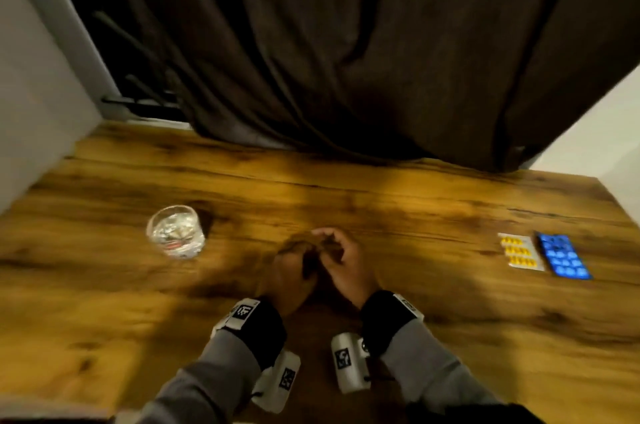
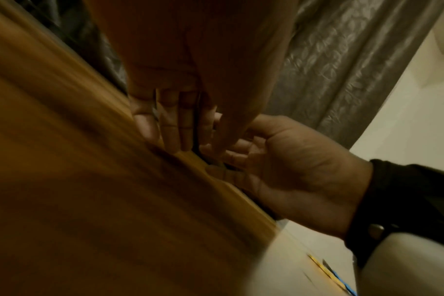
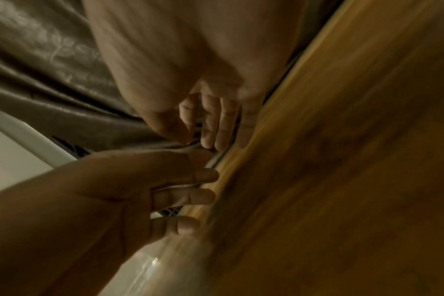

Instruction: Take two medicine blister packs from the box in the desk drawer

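Note:
Two blister packs lie side by side on the wooden desk [image 1: 398, 201] at the far right: a white one with yellow pills [image 1: 521, 252] and a blue one [image 1: 564, 255]. They show as a thin yellow and blue sliver [image 2: 327, 270] in the left wrist view. My left hand [image 1: 294, 264] and right hand [image 1: 343, 260] hover close together over the middle of the desk, well left of the packs. Fingers of both hang loosely curled and hold nothing [image 2: 170, 124] [image 3: 216, 124]. No drawer or box is in view.
A clear glass tumbler [image 1: 176, 231] stands on the desk at the left. A dark curtain [image 1: 346, 42] hangs behind the desk's far edge. Pale walls close in on the left and right. The picture is motion-blurred.

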### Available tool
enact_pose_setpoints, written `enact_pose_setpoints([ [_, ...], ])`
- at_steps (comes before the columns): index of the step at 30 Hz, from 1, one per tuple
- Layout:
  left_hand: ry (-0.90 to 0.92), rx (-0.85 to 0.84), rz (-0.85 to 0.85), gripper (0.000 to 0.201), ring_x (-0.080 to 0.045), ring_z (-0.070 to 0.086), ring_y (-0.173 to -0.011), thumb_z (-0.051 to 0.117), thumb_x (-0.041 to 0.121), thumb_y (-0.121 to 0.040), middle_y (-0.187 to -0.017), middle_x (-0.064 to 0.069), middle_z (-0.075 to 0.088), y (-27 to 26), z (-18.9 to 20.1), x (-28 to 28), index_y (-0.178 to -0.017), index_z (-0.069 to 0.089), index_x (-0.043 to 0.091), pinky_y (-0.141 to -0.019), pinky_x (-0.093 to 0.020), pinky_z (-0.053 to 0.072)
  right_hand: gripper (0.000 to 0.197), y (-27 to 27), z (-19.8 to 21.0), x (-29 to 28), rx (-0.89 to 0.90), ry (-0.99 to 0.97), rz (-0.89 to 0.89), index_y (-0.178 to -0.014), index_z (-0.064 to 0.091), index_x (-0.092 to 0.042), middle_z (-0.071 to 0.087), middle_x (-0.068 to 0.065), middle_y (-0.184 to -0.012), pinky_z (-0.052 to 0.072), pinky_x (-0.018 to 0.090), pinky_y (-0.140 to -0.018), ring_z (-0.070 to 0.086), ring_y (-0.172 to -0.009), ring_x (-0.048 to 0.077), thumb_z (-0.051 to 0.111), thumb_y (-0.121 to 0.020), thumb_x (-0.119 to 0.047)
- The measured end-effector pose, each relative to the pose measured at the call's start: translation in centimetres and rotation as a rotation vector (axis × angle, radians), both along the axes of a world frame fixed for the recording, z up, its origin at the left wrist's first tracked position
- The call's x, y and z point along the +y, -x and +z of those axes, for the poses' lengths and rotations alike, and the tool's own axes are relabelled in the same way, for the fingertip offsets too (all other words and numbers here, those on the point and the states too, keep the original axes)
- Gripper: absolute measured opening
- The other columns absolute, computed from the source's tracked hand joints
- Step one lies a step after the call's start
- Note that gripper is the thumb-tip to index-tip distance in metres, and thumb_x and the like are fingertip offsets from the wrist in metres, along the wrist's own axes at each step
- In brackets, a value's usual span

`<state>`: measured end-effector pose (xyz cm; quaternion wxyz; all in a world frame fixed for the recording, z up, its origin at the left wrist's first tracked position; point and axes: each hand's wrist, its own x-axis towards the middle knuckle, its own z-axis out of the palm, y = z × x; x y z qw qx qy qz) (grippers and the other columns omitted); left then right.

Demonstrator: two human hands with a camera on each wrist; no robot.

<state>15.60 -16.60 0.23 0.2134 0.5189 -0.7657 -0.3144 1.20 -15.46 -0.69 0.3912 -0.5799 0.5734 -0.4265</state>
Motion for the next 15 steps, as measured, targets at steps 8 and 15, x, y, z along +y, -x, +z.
enact_pose_setpoints([
  [8,-0.085,0.204,0.353,0.007,-0.021,0.065,-0.078,0.061,0.017,-0.085,-0.082,-0.003,0.070,-13.4,-0.5,1.0,-0.081,0.066,0.020,-0.065,-0.022,0.044,0.052,-13.7,-1.0,-3.4,-0.066,-0.095,0.130,-0.129,0.050,-0.014,0.054,0.000,-0.133,0.046,0.008,-0.080,0.056,-0.115,0.016,0.073,-0.083,-0.012],
  [15,-0.074,0.352,0.558,0.023,-0.025,0.064,-0.086,0.071,0.012,-0.078,-0.083,-0.005,0.066,-20.3,-0.6,-0.4,-0.096,0.056,0.016,-0.077,-0.028,0.048,0.084,-20.5,-0.3,-5.9,-0.125,-0.079,0.171,-0.136,0.039,-0.010,0.052,0.003,-0.130,0.043,0.006,-0.084,0.052,-0.115,0.015,0.085,-0.065,-0.001],
])
